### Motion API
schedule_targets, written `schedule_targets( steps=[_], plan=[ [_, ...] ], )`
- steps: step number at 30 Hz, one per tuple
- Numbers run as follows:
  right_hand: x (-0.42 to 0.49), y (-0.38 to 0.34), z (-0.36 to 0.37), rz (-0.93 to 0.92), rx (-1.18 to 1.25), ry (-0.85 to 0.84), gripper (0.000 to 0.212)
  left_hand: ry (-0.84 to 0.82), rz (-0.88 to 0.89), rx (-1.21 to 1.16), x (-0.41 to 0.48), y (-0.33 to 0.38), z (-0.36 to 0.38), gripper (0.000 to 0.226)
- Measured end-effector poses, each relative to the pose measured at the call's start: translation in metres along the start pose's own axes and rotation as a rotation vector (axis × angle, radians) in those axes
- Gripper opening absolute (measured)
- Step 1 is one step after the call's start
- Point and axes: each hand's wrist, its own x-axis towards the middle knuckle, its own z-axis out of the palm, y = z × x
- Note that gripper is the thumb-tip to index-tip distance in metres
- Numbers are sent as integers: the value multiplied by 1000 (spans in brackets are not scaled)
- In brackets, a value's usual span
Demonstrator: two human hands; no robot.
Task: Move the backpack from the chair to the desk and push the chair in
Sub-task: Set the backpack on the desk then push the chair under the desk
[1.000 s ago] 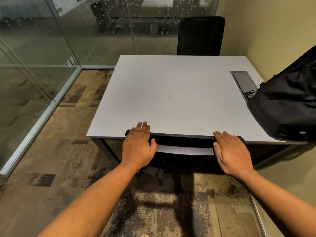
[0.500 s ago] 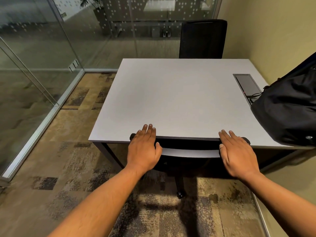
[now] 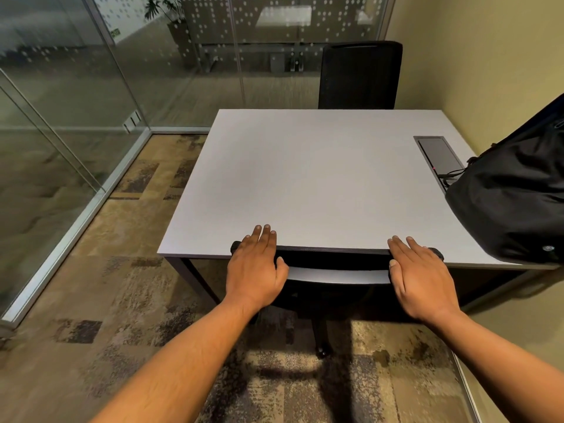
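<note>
Grey bench [image 3: 320, 178]: broad bare top, its near edge over the tucked chair.
Backpack [image 3: 512, 206]: black, soft and slumping, on the bench's right end against the wall; likely best lifted by a strap.
Chair [image 3: 335, 274]: black, on castors, so it should roll easily; backrest top at the bench's near edge.
Left hand [image 3: 256, 270]: flat on the backrest's left corner, fingers together, gripping nothing.
Right hand [image 3: 422, 280]: flat on the right corner, fingers slightly spread.
Change: hands and chair barely shifted; the push looks finished.

The desk [image 3: 320, 178] hides the chair's [image 3: 335, 274] seat, and the backpack [image 3: 518, 203] runs past the right edge.
</note>
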Motion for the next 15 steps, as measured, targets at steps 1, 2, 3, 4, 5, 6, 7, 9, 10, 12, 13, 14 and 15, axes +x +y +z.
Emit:
schedule_targets(
  steps=[1,2,3,4,5,6,7,9,10,12,13,14,15],
  plan=[
    [0,0,0,1,1,0,65,2,-1,-2,0,0,0,63],
    [0,0,1,1,3,-1,65,3,-3,-4,0,1,-1,63],
    [0,0,1,1,6,-3,65,3,-4,-6,0,1,-1,63],
    [-1,1,1,1,9,-5,66,2,-3,-6,-1,1,-2,63],
    [-1,1,2,2,11,-5,66,0,-2,-5,-1,1,-2,63],
    [-1,1,2,2,12,-5,66,-3,-1,-4,-1,1,-3,63],
    [-1,1,2,1,11,-6,66,-6,-2,-2,-1,1,-4,63],
    [-1,2,2,-4,9,-11,65,-9,-5,-2,-2,2,-5,63],
    [-1,2,2,-6,8,-15,64,-14,-5,-2,-2,3,-6,62],
    [-1,2,2,-8,8,-27,63,-25,-1,-5,-2,4,-7,61],
    [-1,3,1,-8,8,-33,62,-32,3,-10,-2,5,-8,61],
    [-1,2,0,-7,10,-41,62,-44,8,-16,-2,5,-9,61],
    [-1,2,-1,-8,11,-49,62,-57,14,-22,-1,4,-10,61]
  ],
)
